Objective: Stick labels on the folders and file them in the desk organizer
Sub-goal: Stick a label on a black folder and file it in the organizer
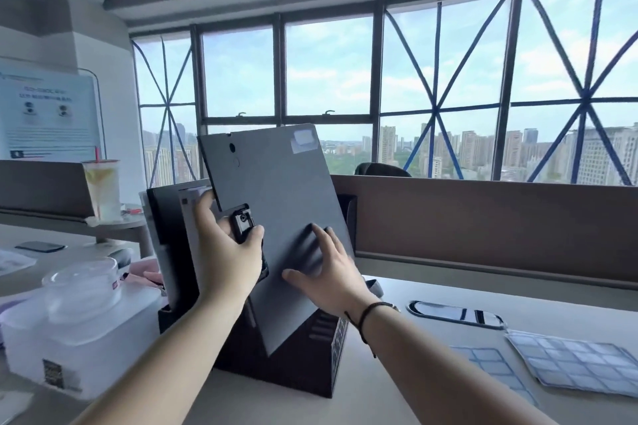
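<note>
Flat grey plastic folder (276, 203), labelled at top corner, tilted above black mesh desk organizer (310, 355), not yet slotted. Left hand (228, 248) gripping folder's black clip edge; right hand (328, 269) pressed flat, fingers spread, on cover. Blue label sheets (573, 362) right of organizer on pale bench (397, 390). Wide windows behind.

Two bare forearms enter from the bottom edge, with no sleeves showing anywhere along them. The left hand (228, 248) wears nothing: no ring, no band, no watch. The right hand (331, 272) is equally unadorned, but its wrist carries a thin dark cord bracelet (362, 317) (wound round what looks like twice, with a loose end hanging down below the wrist). Fingernails are short and unpainted where they show.
</note>
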